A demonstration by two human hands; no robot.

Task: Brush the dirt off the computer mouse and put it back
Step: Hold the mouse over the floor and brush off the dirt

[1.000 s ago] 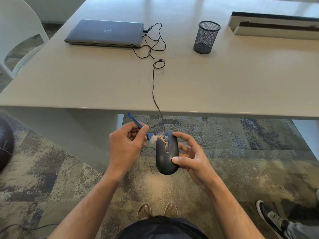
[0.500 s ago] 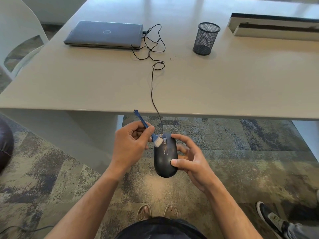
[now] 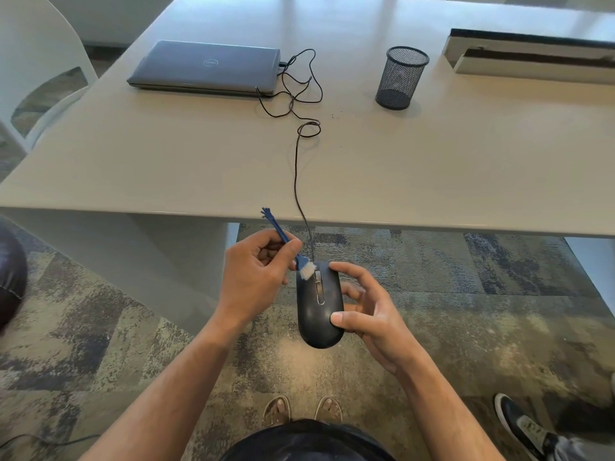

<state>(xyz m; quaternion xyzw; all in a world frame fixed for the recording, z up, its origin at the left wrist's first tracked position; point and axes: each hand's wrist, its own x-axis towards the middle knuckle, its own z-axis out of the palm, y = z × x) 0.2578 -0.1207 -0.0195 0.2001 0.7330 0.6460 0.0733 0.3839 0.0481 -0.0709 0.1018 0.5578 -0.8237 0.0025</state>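
A black wired computer mouse (image 3: 317,317) hangs in the air below the table's front edge, over the carpet. My right hand (image 3: 369,311) grips it from the right side, thumb on its top. My left hand (image 3: 256,274) pinches a small blue brush (image 3: 283,239) with white bristles, and the bristles touch the mouse's front left corner beside the scroll wheel. The mouse's black cable (image 3: 296,168) runs up over the table edge to a closed grey laptop (image 3: 206,68).
The beige table (image 3: 133,154) carries a black mesh pen cup (image 3: 401,78) at the back right and a long white tray (image 3: 532,56) behind it. A few dirt specks lie near the cable loop. A white chair (image 3: 36,61) stands left. Another person's shoe (image 3: 519,424) is at bottom right.
The brush swept from the front middle of the mouse toward its left corner, and the tan dirt seen on the mouse's front is gone. Both hands rose slightly toward the table edge.
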